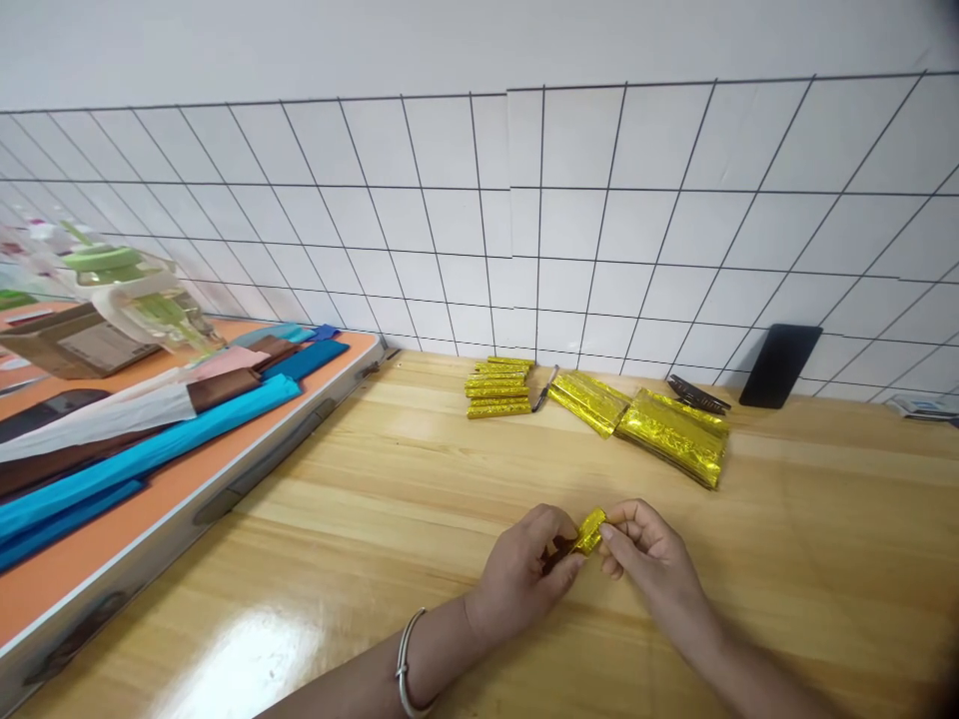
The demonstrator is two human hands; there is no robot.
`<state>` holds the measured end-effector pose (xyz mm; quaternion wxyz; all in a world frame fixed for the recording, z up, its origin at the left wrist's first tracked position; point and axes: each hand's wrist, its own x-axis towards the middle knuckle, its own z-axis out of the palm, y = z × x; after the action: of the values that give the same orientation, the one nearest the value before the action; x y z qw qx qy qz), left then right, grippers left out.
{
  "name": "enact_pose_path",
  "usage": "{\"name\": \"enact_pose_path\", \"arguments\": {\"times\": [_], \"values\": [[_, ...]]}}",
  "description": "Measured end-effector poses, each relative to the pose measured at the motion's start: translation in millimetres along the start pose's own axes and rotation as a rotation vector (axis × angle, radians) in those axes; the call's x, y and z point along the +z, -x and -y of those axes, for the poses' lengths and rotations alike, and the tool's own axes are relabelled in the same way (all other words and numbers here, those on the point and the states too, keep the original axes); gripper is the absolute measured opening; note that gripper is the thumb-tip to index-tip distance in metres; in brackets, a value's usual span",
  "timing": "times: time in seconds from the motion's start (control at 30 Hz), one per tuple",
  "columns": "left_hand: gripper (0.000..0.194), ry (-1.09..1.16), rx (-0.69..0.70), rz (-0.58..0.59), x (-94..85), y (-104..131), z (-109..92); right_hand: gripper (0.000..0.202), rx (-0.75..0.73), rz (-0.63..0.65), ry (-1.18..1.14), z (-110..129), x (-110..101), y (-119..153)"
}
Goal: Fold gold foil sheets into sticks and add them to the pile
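A small folded piece of shiny gold foil (590,530) is held just above the wooden table, low in the middle of the view. My left hand (524,564) is closed on its left end, thumb and fingers curled round it. The thumb and fingers of my right hand (653,557) pinch its right end. Part of the foil is hidden inside my left hand. Farther back lie several narrow gold foil strips (498,387) in a row. To their right are a gold foil packet (588,401) and a thicker stack of gold foil sheets (674,434).
A pen (544,389) lies beside the strips. A black hair clip (698,393) rests behind the stack, and a black phone (780,365) leans on the tiled wall. On the left, an orange-topped table (225,504) bears coloured folded sheets (255,407), a cardboard box (79,340) and a green-lidded bottle (142,290).
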<state>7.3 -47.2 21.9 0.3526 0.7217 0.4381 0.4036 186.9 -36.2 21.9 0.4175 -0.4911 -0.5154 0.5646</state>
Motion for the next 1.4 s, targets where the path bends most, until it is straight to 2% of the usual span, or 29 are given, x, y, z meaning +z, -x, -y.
{"name": "enact_pose_path", "arguments": {"times": [0.2,0.3,0.37,0.47,0.77,0.93,1.1,1.4], "values": [[0.019,0.215,-0.153,0.008,1.5,-0.5,1.8,0.024,0.000,0.032,0.008,4.9,1.9,3.6],[0.029,0.264,-0.106,0.030,1.9,0.0,5.4,0.023,0.001,0.059,0.003,7.1,3.2,5.1],[0.038,0.229,-0.029,0.053,1.0,0.1,6.8,0.022,0.009,0.079,0.005,8.0,3.8,5.8],[0.040,0.152,0.035,0.106,-1.8,-0.4,5.3,0.022,0.021,0.102,0.015,9.1,4.8,6.6],[0.030,0.179,0.005,0.157,-4.4,-1.5,0.7,0.022,0.054,0.133,-0.037,5.2,5.6,5.9],[0.047,0.182,-0.017,0.232,-3.9,0.7,1.9,0.022,0.053,0.140,-0.067,5.7,5.2,6.0],[0.069,-0.001,-0.005,0.315,-5.5,2.3,-0.8,0.024,0.079,0.113,-0.073,6.0,5.4,5.8],[0.063,-0.096,0.058,0.336,-9.6,-0.8,0.3,0.022,0.024,0.124,-0.009,1.5,2.3,1.9]]}}
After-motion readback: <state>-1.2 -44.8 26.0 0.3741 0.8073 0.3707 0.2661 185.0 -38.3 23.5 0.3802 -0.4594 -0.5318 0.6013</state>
